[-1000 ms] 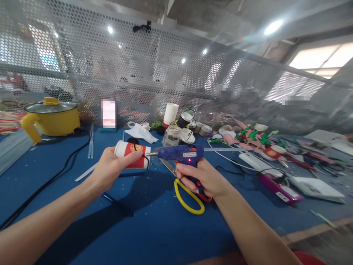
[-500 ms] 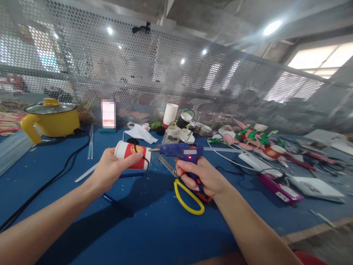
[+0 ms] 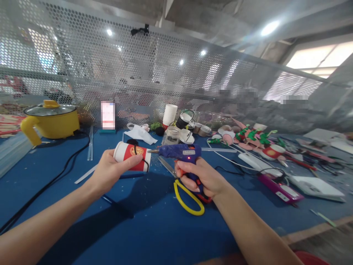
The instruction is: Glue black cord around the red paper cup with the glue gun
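A red and white paper cup (image 3: 131, 156) with a gold emblem lies sideways in my left hand (image 3: 113, 170), fingers wrapped round it. Black cord (image 3: 145, 160) runs over the cup's side, under my thumb. My right hand (image 3: 202, 176) is closed round the handle of a blue hot glue gun (image 3: 176, 151), whose small red light is lit. The nozzle points left at the base end of the cup, touching or very close to it. A clear glue stick (image 3: 219, 149) sticks out of the gun's back. Below my right hand lie scissors (image 3: 190, 206) with yellow and red handles.
A yellow electric pot (image 3: 55, 121) and a phone (image 3: 107, 115) stand at the left back. Stacked paper cups (image 3: 170, 115) and a clear jar (image 3: 172, 135) are behind the gun. A purple device (image 3: 281, 189), cables and green-and-pink crafts (image 3: 252, 136) lie right.
The glue gun has shifted very slightly left, its nozzle a little further over the cup's end. My grips on both things look the same.
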Demonstrator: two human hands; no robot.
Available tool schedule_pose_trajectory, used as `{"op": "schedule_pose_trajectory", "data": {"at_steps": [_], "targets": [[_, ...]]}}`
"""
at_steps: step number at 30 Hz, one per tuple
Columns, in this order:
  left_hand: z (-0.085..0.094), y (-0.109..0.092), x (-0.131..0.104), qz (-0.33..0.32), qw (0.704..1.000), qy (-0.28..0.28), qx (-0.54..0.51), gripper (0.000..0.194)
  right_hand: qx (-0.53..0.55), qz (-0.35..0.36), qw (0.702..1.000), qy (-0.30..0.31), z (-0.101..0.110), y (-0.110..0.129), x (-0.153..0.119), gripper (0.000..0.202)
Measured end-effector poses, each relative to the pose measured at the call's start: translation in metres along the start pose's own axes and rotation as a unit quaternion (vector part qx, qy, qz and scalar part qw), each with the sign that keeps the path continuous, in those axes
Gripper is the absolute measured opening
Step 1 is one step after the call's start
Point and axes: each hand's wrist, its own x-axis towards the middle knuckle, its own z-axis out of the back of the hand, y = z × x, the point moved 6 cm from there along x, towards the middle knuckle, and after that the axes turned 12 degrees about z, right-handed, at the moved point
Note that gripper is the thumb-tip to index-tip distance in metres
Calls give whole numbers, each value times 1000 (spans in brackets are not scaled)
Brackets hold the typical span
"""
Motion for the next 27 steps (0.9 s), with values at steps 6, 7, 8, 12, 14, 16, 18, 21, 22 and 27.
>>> {"op": "schedule_pose_trajectory", "data": {"at_steps": [6, 7, 8, 12, 14, 16, 18, 21, 22, 27], "targets": [[2, 1, 5, 15, 1000, -10, -24, 22, -23, 5, 999, 32, -3, -1, -3, 24], [2, 1, 5, 20, 999, -10, -31, 22, -28, 7, 999, 35, -3, -1, -3, 24], [1, 1, 5, 25, 999, -8, -37, 22, -32, 9, 999, 36, -2, -1, -3, 24], [0, 1, 4, 24, 999, -5, -44, 20, -40, 17, 998, 39, -2, 1, -3, 23], [0, 1, 3, 19, 999, -1, -42, 19, -40, 21, 999, 27, -1, 2, -2, 24], [0, 1, 3, 18, 999, 0, -44, 18, -41, 27, 999, 12, 1, 4, -2, 24], [1, 2, 4, 23, 999, -2, -47, 19, -43, 31, 999, 11, 1, 5, -3, 24], [0, 2, 5, 29, 998, 2, -49, 22, -54, 26, 998, 35, -2, 4, -4, 23], [0, 2, 5, 30, 998, 3, -48, 23, -57, 24, 997, 38, -2, 4, -4, 23], [0, 2, 5, 27, 998, 0, -50, 20, -50, 31, 998, 17, 1, 4, -3, 23]]}}
